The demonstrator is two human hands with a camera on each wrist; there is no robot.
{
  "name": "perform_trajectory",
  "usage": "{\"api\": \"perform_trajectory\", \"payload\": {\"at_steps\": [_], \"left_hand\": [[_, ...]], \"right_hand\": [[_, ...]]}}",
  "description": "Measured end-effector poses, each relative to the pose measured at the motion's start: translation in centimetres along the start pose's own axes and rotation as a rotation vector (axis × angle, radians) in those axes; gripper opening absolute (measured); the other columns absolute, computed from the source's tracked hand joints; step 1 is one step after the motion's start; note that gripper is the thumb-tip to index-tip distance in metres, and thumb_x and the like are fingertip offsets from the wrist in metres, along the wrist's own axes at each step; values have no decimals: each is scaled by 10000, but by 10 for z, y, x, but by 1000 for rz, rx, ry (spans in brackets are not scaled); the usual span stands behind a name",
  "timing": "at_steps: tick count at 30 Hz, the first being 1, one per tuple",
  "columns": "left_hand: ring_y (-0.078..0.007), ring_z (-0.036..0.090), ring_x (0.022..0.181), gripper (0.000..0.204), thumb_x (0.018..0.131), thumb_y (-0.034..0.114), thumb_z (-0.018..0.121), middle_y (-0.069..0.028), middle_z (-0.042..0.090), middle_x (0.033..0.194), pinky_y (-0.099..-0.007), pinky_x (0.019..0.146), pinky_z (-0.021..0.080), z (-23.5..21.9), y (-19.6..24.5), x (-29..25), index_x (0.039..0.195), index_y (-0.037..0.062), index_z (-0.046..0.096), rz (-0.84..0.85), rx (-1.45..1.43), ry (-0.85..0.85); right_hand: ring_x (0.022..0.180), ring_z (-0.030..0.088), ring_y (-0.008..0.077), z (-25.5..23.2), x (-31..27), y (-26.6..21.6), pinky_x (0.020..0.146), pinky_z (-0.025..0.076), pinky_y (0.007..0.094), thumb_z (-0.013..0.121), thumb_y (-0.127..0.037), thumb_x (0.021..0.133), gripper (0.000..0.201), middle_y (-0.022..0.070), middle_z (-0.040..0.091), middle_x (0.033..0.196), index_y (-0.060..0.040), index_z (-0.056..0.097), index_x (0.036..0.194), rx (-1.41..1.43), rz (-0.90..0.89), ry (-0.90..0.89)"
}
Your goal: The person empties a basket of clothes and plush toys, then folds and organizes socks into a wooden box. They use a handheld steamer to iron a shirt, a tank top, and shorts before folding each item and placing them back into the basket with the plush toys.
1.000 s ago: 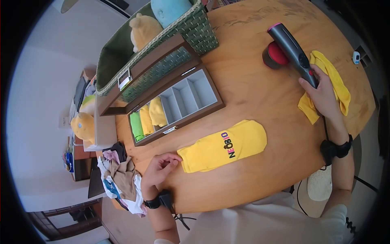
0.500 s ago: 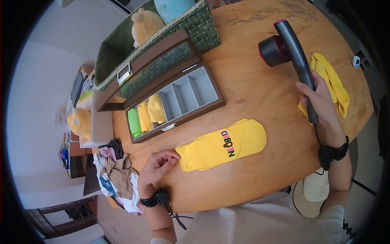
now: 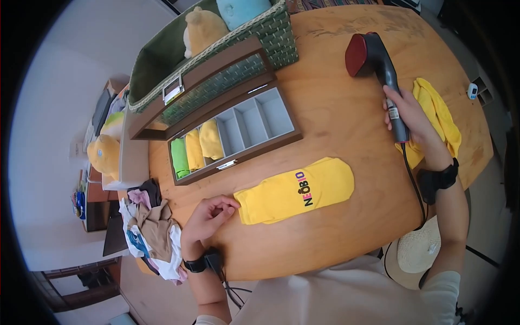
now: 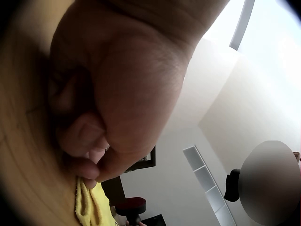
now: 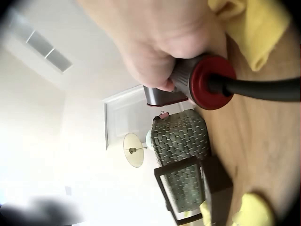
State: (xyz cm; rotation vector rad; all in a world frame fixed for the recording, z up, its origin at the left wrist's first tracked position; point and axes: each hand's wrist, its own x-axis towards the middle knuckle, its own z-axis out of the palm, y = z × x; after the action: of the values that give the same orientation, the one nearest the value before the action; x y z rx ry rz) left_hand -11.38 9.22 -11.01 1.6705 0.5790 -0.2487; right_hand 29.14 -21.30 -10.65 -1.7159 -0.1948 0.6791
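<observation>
A yellow sock [image 3: 276,199] with coloured NEOBIO lettering lies flat on the wooden table. At its cuff is my left hand [image 3: 207,221], thumb and curled fingers pinching the edge; the left wrist view shows the fingertips right at the cloth [image 4: 96,205]. My right hand [image 3: 410,112] grips a dark grey handheld garment steamer [image 3: 383,62] by its handle, raised over the table's right side. Its red plate faces left, and a black cord [image 5: 263,89] runs from the handle's red-rimmed end. Another crumpled yellow sock [image 3: 437,111] lies beneath and beside the right hand.
A brown compartment box [image 3: 259,143] with its glazed lid raised holds rolled green and yellow socks at its left end. Behind it stands a green woven basket [image 3: 271,40] with plush toys. Piled clothes [image 3: 154,227] sit at the left, a small white device [image 3: 472,91] at the right.
My right hand has lifted the steamer and turned it, so its red plate now faces left instead of down towards the table. The left hand stays at the sock's cuff.
</observation>
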Motion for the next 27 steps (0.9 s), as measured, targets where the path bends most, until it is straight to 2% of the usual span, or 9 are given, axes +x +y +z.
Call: {"api": "perform_trajectory", "payload": {"at_steps": [1,3,4,7,11,13,18,20,27], "left_hand": [[6,432,692,139,1017,81,611,81,549,855,-175,605,364,0,-1,0,1112,1,671,4,-11,9],[14,424,695,135,1012,74,611,86,548,850,-171,604,358,-1,-5,1,1108,1,674,5,-3,2],[14,424,695,135,1012,74,611,86,548,850,-171,604,358,-1,-6,1,1108,1,674,8,-15,4],[19,419,700,130,1008,65,611,86,550,854,-164,606,352,1,-5,1,1102,3,676,39,-17,8],[20,417,709,115,1005,56,608,80,553,871,-159,613,352,2,-7,1,1084,6,674,33,-18,24],[19,417,710,107,1004,54,606,81,547,873,-159,616,353,1,-9,1,1074,7,670,31,-26,30],[16,391,683,122,992,44,618,93,476,787,-160,605,337,11,-3,2,1111,32,593,79,-90,112],[15,387,679,139,989,41,624,91,470,775,-161,599,332,12,-3,3,1122,34,582,72,-70,118],[16,399,661,173,975,54,662,89,511,755,-167,573,327,27,6,-1,1130,24,588,56,-14,186]], "right_hand": [[656,626,167,1,1,2,635,516,326,607,-356,1010,385,61,585,796,-3,553,1154,-11,-5,-9],[669,656,305,-3,1,4,680,522,428,552,-402,1029,449,158,626,778,45,568,1072,-764,-441,185],[748,665,418,-1,-6,-7,732,506,497,526,-430,1029,501,252,646,787,68,571,1066,-941,-376,216],[824,668,439,-1,-9,-22,735,504,503,534,-443,1020,511,275,663,801,58,581,1110,-1204,-330,209],[833,667,440,12,-31,-36,743,517,494,575,-409,1003,459,263,674,842,40,621,1084,-1294,-277,225],[852,668,430,26,-62,-38,750,531,488,631,-332,976,374,240,686,925,31,633,1065,-1439,-394,416],[917,677,390,60,-131,-39,766,531,476,688,-226,920,301,192,691,989,-1,621,1109,-1261,-321,-26],[828,658,389,67,-134,-15,706,512,466,724,-237,874,247,173,680,858,-22,627,945,-1346,-435,-162],[826,652,393,98,-107,5,711,493,472,703,-266,892,246,171,677,831,-30,633,890,-1154,-415,-196]]}}
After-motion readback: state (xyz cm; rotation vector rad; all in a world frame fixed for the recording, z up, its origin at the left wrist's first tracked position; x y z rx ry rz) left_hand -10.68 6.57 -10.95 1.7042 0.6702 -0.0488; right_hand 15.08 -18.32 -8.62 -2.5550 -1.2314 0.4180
